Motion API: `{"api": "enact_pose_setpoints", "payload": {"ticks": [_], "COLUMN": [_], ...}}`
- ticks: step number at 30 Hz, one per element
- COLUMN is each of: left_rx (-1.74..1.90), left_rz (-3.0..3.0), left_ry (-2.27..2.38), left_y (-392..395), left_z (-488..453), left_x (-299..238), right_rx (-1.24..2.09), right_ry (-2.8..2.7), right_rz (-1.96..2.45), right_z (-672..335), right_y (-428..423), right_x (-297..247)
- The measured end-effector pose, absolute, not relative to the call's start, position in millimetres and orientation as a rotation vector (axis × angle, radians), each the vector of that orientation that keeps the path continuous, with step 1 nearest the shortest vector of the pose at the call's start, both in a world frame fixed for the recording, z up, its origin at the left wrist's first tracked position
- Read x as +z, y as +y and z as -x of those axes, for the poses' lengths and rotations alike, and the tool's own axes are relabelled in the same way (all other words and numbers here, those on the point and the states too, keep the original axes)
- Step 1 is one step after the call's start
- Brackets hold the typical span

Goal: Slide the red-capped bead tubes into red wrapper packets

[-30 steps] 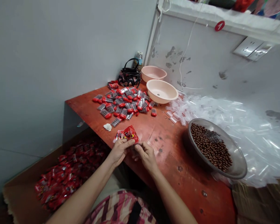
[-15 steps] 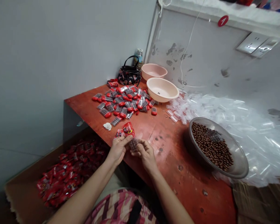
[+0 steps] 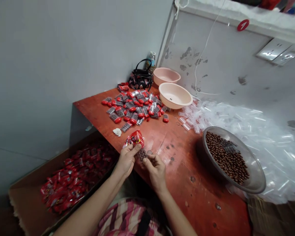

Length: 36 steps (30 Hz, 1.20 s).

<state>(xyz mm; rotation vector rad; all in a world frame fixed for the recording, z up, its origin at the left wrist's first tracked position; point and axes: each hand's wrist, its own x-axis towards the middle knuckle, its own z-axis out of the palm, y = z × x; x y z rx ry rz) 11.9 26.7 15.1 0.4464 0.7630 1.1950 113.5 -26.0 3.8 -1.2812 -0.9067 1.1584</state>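
The left hand [image 3: 126, 160] pinches a red packet [image 3: 135, 138], its long axis pointing to 2 o'clock; the right hand [image 3: 156, 172] closes on a clear sleeve of dark beads [image 3: 142, 154] just below it, both hands nearly touching at the near edge of the red surface [image 3: 179, 164]; a pile of packets [image 3: 130, 108] lies at 12 o'clock.

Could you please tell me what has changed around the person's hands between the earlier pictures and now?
The left hand keeps hold of the red foil packet, which has tilted upright, and a dark clear-plastic blister strip now shows below it, at the right hand. Nothing was let go. The pile of red packets and the steel bowl of brown beads stayed put.
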Motion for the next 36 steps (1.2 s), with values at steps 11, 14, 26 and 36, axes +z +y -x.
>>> {"api": "enact_pose_setpoints", "payload": {"ticks": [11, 14, 26, 36], "left_rx": [1.034, 1.046, 1.379, 1.212], "left_rz": [-0.459, -0.482, -0.219, -1.888], "left_ry": [0.670, 0.681, 1.021, 1.474], "left_y": [8.2, 6.2, -8.4, 46.5], "left_z": [-10.6, -7.6, 69.8, 27.8], "left_x": [4.8, 3.3, -2.8, -24.2], "right_rx": [1.285, 1.315, 1.377, 1.339], "right_ry": [-0.619, -0.651, -0.807, -0.986], "right_rz": [1.131, 1.132, 1.190, 1.295], "right_z": [-109.3, -110.2, -111.8, -126.7], "right_y": [-17.9, -11.7, 3.9, 2.9], "right_x": [-0.1, -0.5, 9.8, 4.9]}}
